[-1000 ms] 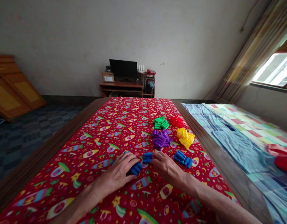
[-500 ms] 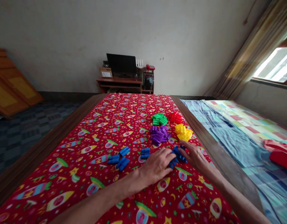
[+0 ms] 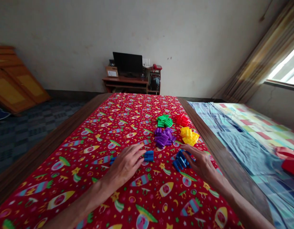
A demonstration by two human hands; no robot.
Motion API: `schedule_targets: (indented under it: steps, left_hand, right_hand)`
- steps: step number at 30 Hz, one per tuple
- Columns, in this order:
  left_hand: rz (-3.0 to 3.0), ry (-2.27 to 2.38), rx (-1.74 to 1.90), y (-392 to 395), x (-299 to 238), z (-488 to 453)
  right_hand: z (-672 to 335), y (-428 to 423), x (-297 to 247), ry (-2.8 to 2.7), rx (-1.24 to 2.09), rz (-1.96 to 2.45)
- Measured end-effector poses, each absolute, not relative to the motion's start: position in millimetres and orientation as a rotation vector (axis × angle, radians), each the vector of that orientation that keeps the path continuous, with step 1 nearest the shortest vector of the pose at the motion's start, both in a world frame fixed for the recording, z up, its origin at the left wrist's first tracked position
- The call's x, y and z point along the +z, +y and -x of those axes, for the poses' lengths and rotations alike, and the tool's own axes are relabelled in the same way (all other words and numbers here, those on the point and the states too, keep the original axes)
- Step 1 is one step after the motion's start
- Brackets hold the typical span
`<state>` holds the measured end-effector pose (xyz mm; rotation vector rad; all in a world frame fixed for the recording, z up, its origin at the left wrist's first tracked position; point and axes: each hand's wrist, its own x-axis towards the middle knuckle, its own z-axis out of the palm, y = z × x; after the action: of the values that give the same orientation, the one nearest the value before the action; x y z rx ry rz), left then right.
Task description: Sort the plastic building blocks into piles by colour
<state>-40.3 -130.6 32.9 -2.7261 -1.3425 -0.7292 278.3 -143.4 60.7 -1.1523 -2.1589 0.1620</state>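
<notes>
The ribbed blue piece (image 3: 149, 156) lies on the red patterned cloth (image 3: 127, 210), at the fingertips of the left hand (image 3: 129, 160). That hand is loosely extended, palm down; whether it grips cannot be told, as the fingers hide the contact. The right hand (image 3: 199, 160) arches over the blue cluster (image 3: 181, 162), fingers bent; its grip likewise cannot be confirmed. The purple pile (image 3: 164, 138) and yellow pile (image 3: 189, 136) lie just beyond. Handling: the pieces appear to be light, stiff plastic, smooth and somewhat slippery, unlikely to break. Take hold across the ribbed sides, thumb opposing fingers, with light pressure.
</notes>
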Motion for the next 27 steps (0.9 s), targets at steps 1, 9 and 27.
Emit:
schedule_targets:
  steps: [1,9,27]
  left_hand:
    - [2.682,-1.394,-0.696,-131.4,29.9,56.0]
    - [2.666,-1.611,-0.530,-144.5,9.9,100.7]
    - [2.804,-1.382,-1.025,-151.6,-4.4,79.2]
  right_hand:
    - [-271.8,-144.6,61.6,-2.201,0.162,1.089]
    - [-193.1,-146.4,43.3,-2.644,0.003,0.837]
    - [-250.0,-156.9,60.5,-2.291,0.220,1.082]
